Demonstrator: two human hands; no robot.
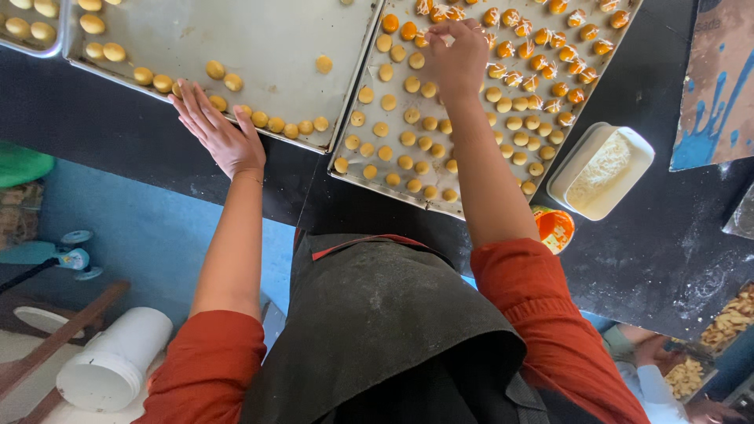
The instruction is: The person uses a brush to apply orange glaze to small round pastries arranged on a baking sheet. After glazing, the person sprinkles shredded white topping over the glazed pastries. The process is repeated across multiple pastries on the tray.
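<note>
Apron [377, 330]: dark, closest to the lens.
Right hand [455, 55]: fingertips pinched together over glazed dough balls [542, 59] on the right baking tray [357, 177].
Left hand [216, 129]: flat, fingers spread, holding nothing, touching the left tray [267, 47].
Handling: likely soft, light, easily dented; lift gently by the sides.
Nearby: tub of grated cheese [603, 171].

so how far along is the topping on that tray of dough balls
Done: the far rows on the right tray are glazed orange with white shreds on top. In hand: the right hand is pinched over balls at the edge of the glazed area, while the left hand rests flat at the left tray. Left: the near pale balls look untopped.
</note>
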